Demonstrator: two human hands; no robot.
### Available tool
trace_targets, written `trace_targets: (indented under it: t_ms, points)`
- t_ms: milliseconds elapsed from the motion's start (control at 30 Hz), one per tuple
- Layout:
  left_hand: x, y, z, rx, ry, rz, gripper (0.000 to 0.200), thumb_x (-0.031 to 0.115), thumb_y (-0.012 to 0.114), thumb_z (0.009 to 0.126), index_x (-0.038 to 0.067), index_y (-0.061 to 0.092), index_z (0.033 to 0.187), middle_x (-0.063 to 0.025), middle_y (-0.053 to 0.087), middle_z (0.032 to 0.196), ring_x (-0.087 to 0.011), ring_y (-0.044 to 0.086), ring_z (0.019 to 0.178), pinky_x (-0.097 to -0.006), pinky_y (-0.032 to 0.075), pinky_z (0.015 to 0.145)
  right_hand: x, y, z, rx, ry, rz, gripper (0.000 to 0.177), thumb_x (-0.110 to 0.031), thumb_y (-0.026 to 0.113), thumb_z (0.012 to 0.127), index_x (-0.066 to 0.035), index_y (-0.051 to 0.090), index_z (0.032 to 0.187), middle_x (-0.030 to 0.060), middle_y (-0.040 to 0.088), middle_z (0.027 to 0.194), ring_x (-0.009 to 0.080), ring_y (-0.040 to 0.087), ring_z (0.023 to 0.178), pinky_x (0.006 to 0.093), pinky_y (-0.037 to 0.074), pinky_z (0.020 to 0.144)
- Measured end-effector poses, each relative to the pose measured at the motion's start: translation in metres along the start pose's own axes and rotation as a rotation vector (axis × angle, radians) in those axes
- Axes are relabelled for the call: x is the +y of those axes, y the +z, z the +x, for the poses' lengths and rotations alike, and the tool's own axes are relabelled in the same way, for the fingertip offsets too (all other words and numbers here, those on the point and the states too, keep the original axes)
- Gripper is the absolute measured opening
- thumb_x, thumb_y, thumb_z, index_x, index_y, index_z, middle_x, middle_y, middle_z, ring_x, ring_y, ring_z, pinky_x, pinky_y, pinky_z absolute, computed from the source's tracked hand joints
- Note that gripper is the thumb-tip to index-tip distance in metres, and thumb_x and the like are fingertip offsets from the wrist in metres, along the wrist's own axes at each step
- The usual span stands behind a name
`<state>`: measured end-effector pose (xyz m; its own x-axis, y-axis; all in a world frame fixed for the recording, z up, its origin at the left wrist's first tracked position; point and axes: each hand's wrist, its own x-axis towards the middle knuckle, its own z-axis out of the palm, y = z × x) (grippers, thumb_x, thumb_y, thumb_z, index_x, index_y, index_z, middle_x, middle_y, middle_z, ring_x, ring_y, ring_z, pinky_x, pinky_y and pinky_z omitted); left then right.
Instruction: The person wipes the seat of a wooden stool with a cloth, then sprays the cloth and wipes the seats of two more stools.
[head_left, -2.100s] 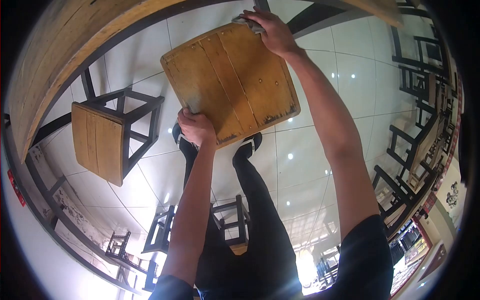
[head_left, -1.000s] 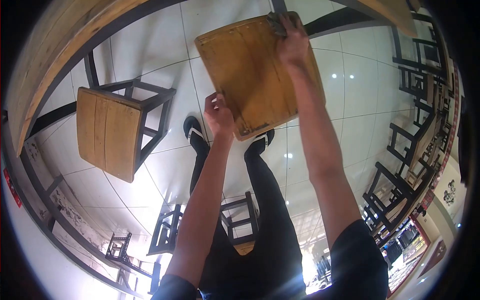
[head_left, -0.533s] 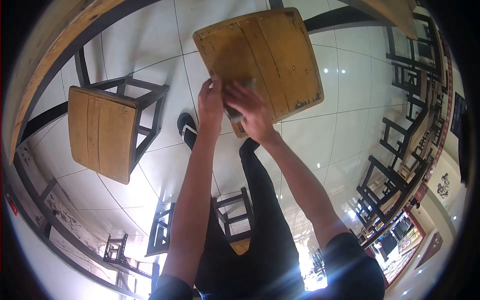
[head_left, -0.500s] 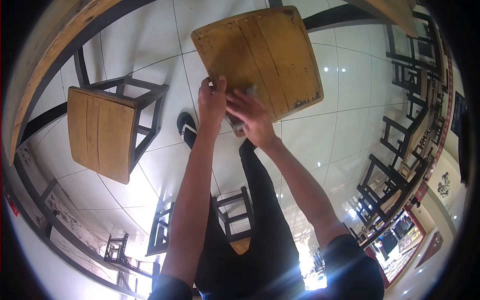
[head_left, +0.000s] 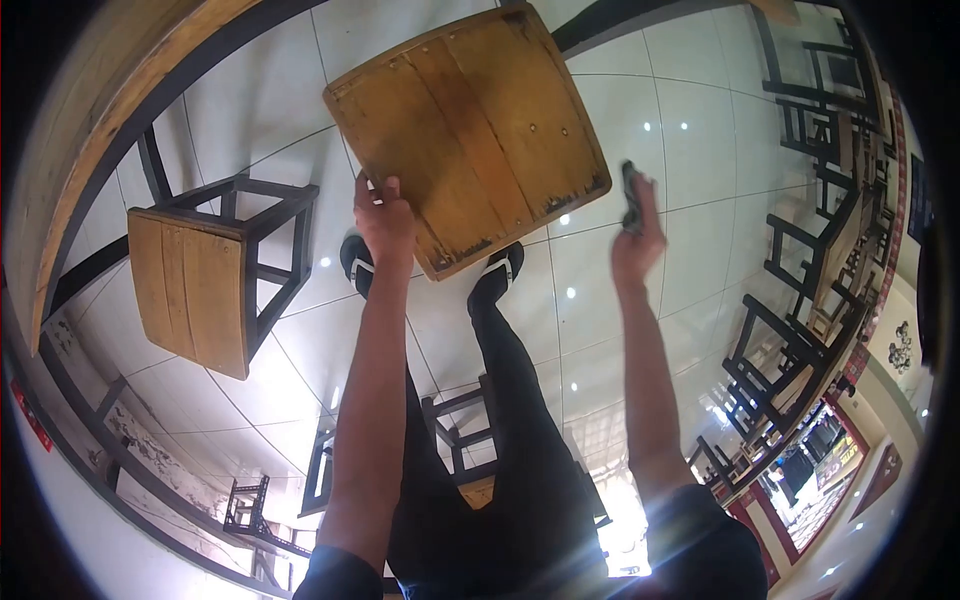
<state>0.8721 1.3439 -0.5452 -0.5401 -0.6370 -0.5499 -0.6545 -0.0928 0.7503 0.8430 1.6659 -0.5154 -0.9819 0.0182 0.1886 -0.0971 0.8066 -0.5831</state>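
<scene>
A worn wooden stool seat fills the upper middle of the head view, tilted, with dark scuffs along its near edge. My left hand grips its near left edge. My right hand is off to the right of the seat, clear of it, closed around a dark grey cloth held up over the tiled floor. My two shoes show below the seat.
A second wooden stool with a black frame stands at the left. A curved wooden table edge runs along the upper left. More black-framed stools and tables line the right side. White glossy floor tiles lie between.
My right hand has left the seat's near edge and swung out to the right with the cloth. My left hand stays at the seat's near left edge. The seat sits a little further left in view.
</scene>
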Motion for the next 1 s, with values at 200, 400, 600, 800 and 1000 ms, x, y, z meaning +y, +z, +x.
trace_targets:
  t_ms: [200,400,600,800,1000]
  points:
    - [-0.009,0.000,0.005,0.030,0.117,0.056,0.037,0.015,0.063,0.096,0.008,0.061,0.132,-0.0124,0.070,0.093,-0.0223,0.066,0.080,-0.0388,0.050,0.076,-0.087,0.078,-0.085,-0.084,0.028,0.245,0.069,0.012,0.046,0.066,-0.010,0.066,0.129,0.0118,0.059,0.141,0.0354,0.040,0.143,0.0514,0.029,0.118]
    - [0.006,-0.006,-0.001,0.036,0.133,0.189,0.038,0.017,0.064,0.096,0.011,0.062,0.133,-0.0124,0.070,0.089,-0.0203,0.066,0.080,-0.0388,0.051,0.074,-0.138,0.054,-0.111,-0.381,0.015,0.382,0.065,0.013,0.053,0.067,-0.012,0.066,0.125,0.0116,0.064,0.132,0.0336,0.048,0.136,0.0457,0.037,0.112]
    - [0.008,0.001,-0.009,0.129,0.140,0.213,0.039,0.022,0.064,0.096,-0.002,0.060,0.126,-0.0128,0.066,0.097,-0.0214,0.062,0.085,-0.0367,0.050,0.076,-0.071,0.009,-0.041,-0.588,0.158,0.353,0.051,0.008,0.054,0.077,-0.006,0.061,0.125,0.0199,0.067,0.115,0.0406,0.061,0.111,0.0468,0.049,0.093]
    - [0.015,-0.008,0.005,-0.042,-0.002,0.000,0.024,0.012,0.065,0.095,0.000,0.057,0.115,-0.0079,0.062,0.090,-0.0155,0.059,0.079,-0.0325,0.048,0.069,-0.022,0.016,0.138,-0.279,0.193,0.078,0.052,-0.044,0.074,0.087,-0.002,0.065,0.115,0.0191,0.071,0.106,0.0379,0.068,0.097,0.0447,0.054,0.082]
    - [0.019,-0.022,0.017,-0.108,0.030,-0.095,0.019,0.007,0.067,0.093,0.001,0.059,0.110,-0.0054,0.060,0.089,-0.0135,0.057,0.076,-0.0304,0.046,0.067,-0.018,0.047,0.175,-0.754,0.282,0.042,0.051,-0.051,0.073,0.085,-0.006,0.071,0.107,0.0171,0.074,0.095,0.0354,0.070,0.093,0.0430,0.054,0.081]
